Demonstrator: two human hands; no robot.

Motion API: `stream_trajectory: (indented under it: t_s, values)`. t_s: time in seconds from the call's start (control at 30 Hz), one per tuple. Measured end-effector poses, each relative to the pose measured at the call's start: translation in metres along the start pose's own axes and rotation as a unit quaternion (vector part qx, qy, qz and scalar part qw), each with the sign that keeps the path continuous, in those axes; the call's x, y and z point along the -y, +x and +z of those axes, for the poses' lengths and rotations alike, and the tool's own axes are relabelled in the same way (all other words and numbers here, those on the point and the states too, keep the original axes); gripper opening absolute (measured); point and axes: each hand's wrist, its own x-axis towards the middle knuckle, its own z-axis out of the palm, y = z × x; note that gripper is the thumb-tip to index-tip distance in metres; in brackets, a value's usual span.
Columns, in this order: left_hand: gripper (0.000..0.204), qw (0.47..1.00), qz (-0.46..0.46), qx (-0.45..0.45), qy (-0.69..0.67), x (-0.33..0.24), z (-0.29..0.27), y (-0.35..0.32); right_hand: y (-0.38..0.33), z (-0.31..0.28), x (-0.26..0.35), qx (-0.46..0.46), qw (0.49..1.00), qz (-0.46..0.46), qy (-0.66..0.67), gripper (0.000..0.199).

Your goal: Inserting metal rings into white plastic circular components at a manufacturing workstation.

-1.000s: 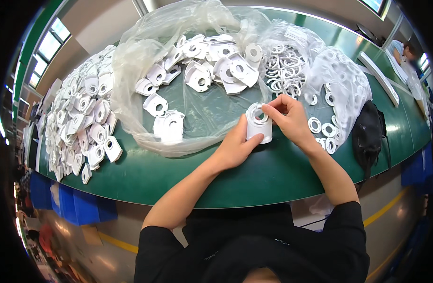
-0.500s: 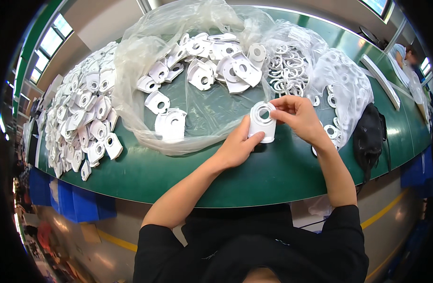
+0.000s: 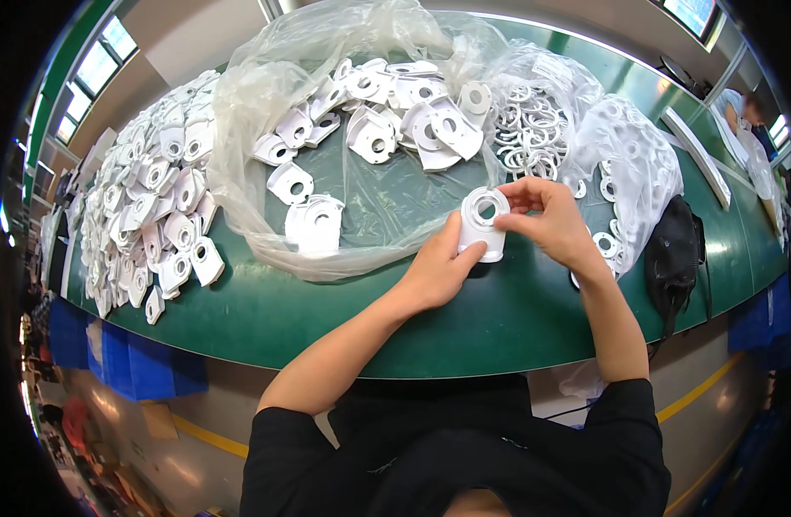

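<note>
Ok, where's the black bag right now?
In the head view, the black bag lies on the green table at the person's right, beside the right hand and the clear bag of white rings.

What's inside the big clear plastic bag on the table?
White flat plastic plates with round holes, loose and overlapping on the clear plastic bag. Whatever lies beneath the heaped ones is covered.

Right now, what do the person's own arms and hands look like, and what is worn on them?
Both forearms are bare and enter from the lower edge. The left hand and right hand are ungloved; no rings, watch or wristbands show. Short black sleeves of a dark top cover the upper arms only.
</note>
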Motion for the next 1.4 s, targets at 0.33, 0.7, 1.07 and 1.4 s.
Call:
stream_trajectory:
  t_s: [0.33,0.7,1.07,1.4]
  values:
    - [0.043,0.994,0.004,-0.036,0.106,-0.012,0.011,-0.006,-0.004,0.027,-0.003,-0.093,0.995,0.031,-0.022,0.024]
    - [0.043,0.999,0.040,-0.014,-0.010,-0.002,0.007,0.000,0.002,0.013,-0.009,-0.029,0.994,0.061,0.085,0.020]
    - [0.045,0.999,-0.009,-0.006,-0.031,-0.002,0.004,0.002,0.001,0.008,-0.006,-0.010,0.995,0.048,0.084,0.028]
    - [0.044,0.997,0.026,-0.042,0.060,-0.006,0.010,-0.004,-0.004,0.037,-0.002,-0.087,0.978,0.119,0.151,0.025]
